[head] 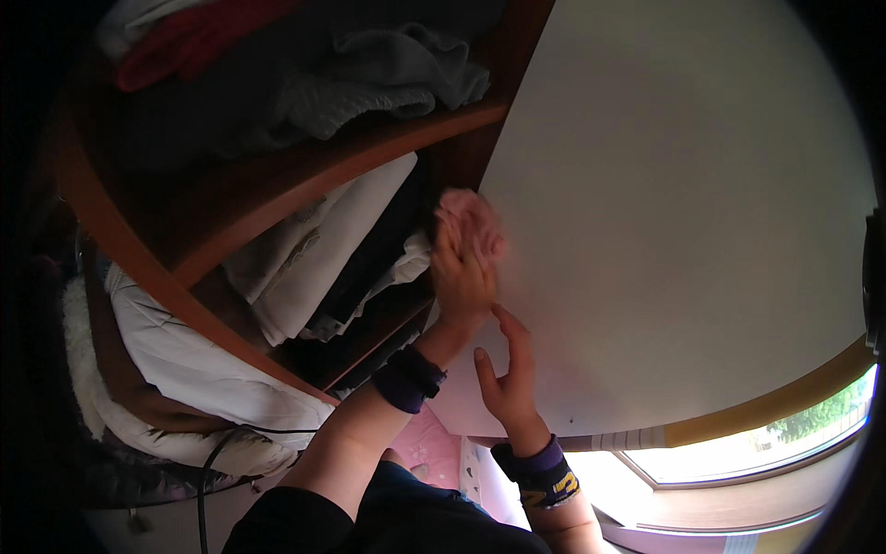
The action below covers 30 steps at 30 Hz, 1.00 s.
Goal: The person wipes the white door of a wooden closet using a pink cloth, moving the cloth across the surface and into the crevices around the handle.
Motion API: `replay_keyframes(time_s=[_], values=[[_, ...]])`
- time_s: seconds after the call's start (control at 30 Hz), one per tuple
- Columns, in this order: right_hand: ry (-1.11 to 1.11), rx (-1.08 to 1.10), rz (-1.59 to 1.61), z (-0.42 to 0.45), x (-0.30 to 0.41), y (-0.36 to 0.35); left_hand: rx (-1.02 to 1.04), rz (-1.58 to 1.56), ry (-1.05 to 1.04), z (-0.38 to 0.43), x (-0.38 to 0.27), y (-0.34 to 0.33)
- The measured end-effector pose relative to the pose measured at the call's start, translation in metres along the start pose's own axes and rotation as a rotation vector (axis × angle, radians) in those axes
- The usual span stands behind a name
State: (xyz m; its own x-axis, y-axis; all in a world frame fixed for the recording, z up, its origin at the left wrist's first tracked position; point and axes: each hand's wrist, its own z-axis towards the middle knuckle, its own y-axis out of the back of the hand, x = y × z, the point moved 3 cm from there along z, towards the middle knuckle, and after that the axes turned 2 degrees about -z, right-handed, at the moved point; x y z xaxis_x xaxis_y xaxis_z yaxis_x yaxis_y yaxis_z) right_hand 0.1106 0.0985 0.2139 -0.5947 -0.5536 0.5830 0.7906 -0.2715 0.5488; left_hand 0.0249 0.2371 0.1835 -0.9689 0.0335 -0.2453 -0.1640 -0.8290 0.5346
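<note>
My left hand (465, 280) holds a crumpled pink cloth (471, 215) against the left edge of a large pale panel (664, 221), which may be a wardrobe door. Both the hand and the cloth are a little blurred. Just below, my right hand (511, 370) is in front of the same panel, holding nothing, its thumb and fingers apart. One of its fingertips comes close to the heel of my left hand; whether they touch I cannot tell. Dark bands circle both wrists.
Brown wooden shelves (332, 187) on the left hold a grey garment (387, 83), a red cloth (194, 48) and folded white fabric (339, 242). White bedding (187, 339) lies lower left near a black cable (208, 478). A window (747, 450) is at lower right.
</note>
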Motion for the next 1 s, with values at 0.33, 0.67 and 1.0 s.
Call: replay_keyframes(time_s=[0.33,0.67,1.0], values=[[-0.045,-0.041,0.103,-0.008,-0.004,0.015,0.137,-0.584,0.175,0.049,0.044,0.027],[-0.082,0.033,0.131,-0.02,-0.015,0.01,0.13,-0.41,-0.094,0.033,0.043,0.044],[-0.159,-0.001,0.172,-0.045,-0.018,0.018,0.117,-0.505,-0.031,0.026,0.04,0.044]])
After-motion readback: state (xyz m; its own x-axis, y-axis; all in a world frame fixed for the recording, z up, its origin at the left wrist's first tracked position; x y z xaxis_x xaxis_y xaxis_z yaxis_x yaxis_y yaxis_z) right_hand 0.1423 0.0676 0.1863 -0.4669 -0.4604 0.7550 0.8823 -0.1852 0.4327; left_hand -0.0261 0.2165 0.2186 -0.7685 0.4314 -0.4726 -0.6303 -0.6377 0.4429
